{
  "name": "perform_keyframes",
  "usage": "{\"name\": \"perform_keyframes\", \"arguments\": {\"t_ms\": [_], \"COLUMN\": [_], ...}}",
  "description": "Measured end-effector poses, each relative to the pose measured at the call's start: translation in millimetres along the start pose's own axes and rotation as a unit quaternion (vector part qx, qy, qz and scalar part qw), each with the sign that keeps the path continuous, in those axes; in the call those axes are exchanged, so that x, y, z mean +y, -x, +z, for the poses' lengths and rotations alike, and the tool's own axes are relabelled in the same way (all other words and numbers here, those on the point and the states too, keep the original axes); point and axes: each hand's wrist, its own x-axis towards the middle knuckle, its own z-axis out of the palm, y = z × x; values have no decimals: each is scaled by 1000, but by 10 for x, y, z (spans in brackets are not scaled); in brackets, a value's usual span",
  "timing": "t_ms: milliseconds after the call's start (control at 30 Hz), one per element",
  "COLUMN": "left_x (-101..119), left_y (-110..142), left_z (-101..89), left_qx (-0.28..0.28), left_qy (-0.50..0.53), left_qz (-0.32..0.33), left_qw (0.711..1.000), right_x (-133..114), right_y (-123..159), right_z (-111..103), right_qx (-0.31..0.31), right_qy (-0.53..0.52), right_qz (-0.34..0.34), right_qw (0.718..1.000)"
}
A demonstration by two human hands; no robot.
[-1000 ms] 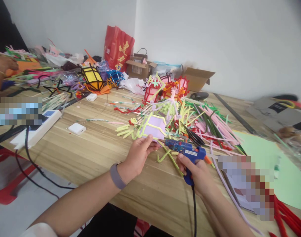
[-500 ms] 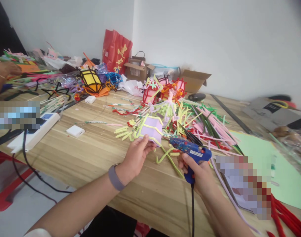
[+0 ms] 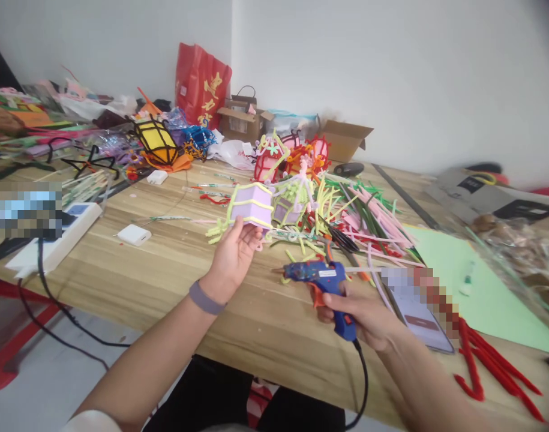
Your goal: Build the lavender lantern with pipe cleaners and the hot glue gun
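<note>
My left hand [image 3: 234, 255] is closed on the lower edge of a small purple paper lantern [image 3: 251, 203] edged with yellow-green pipe cleaners, holding it tilted above the table. In my right hand [image 3: 353, 309] is a blue hot glue gun [image 3: 321, 275] with an orange trigger. Its nozzle points left, below and apart from the lantern, and its black cord hangs down past the table edge. Behind the lantern lie more pipe-cleaner pieces, among them a purple and green one [image 3: 288, 207], partly hidden.
Pink pipe cleaners [image 3: 377, 213] and yellow-green ones lie at mid-table. A green sheet [image 3: 485, 288], a phone [image 3: 418, 318] and red pipe cleaners [image 3: 499, 360] are at right. A power strip [image 3: 58, 240] and white adapter [image 3: 134, 235] sit left. Another person's hand [image 3: 4, 123] shows far left.
My left hand has raised the lantern and moved it leftward, away from the glue gun. My right hand has drawn the glue gun lower and left, and its nozzle now stands clear of the lantern.
</note>
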Motion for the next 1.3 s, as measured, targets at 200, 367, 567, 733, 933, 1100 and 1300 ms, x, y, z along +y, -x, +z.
{"name": "perform_keyframes", "arguments": {"t_ms": [200,367,567,733,933,1100,1300], "left_x": [-1,-38,-30,-39,-49,-55,-64], "left_y": [0,11,24,42,21,36,36], "left_z": [7,-4,-6,-1,-11,0,-1], "left_qx": [-11,-12,-23,-22,-20,-18,-21], "left_qy": [8,-2,-8,-13,-11,-10,-13], "left_qz": [-14,-28,-38,-46,-51,-54,-51], "left_qw": [1000,1000,999,999,998,998,998], "right_x": [263,333,256,97,79,213,439], "right_y": [183,230,315,149,94,252,296], "right_z": [31,-16,-200,-366,-413,-409,-228], "right_qx": [-5,28,123,147,169,137,203], "right_qy": [24,12,-28,-42,-38,36,154], "right_qz": [120,121,28,19,29,8,-28], "right_qw": [992,992,992,988,985,990,967]}}
